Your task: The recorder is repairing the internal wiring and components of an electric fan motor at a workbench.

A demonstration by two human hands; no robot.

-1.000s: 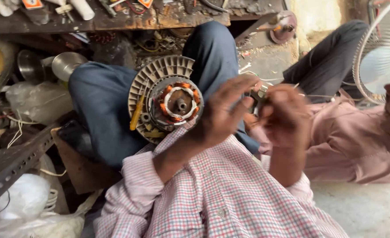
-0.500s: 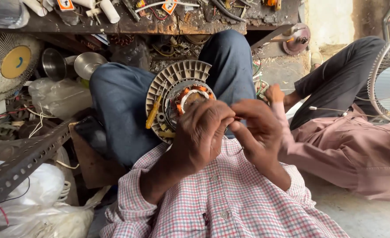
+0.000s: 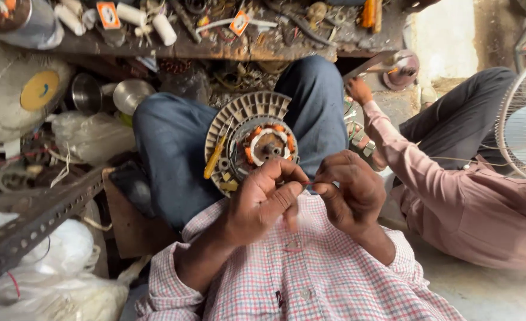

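Sitting cross-legged below a cluttered shelf (image 3: 227, 50), a person is pinching something thin, seemingly a wire, too fine to identify, between the left hand (image 3: 263, 199) and right hand (image 3: 349, 190), both grips closed tight at the fingertips. A fan motor stator (image 3: 251, 142) is resting in the lap, close for working, a yellow screwdriver (image 3: 215, 157) lying across it. Alongside, a co-worker's hand (image 3: 358, 90) is reaching forward.

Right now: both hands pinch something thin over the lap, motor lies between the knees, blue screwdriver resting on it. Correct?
Not quite: the screwdriver is yellow, not blue, as the head view shows. The rest holds: left hand and right hand pinch something thin, motor between the knees.
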